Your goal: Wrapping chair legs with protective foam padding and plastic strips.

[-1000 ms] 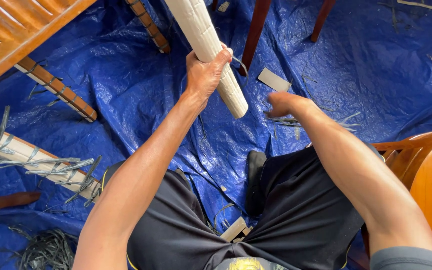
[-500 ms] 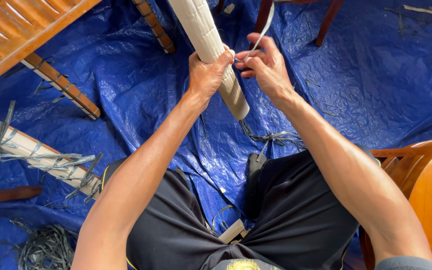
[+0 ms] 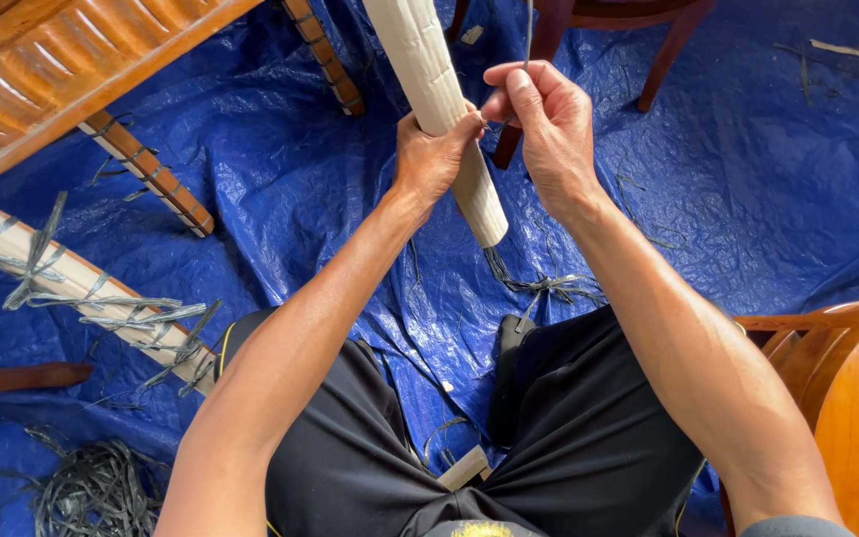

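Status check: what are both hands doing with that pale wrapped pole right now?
Left hand gripping pale wrapped pole. Right hand pinching thin grey strip beside it. Loose strip offcuts under pole end, nothing blocking.

I count two hands of mine: my left hand (image 3: pixel 434 154) and right hand (image 3: pixel 544 124). One pale wrapped pole (image 3: pixel 439 99) is between them, and one thin strip (image 3: pixel 528 30) runs up. One blue tarp (image 3: pixel 748 179) lies under everything. Two strapped rails (image 3: pixel 146 169) (image 3: pixel 325 55) lie there, plus one pale beam (image 3: pixel 72 278) and one heap of grey strips (image 3: pixel 91 487).
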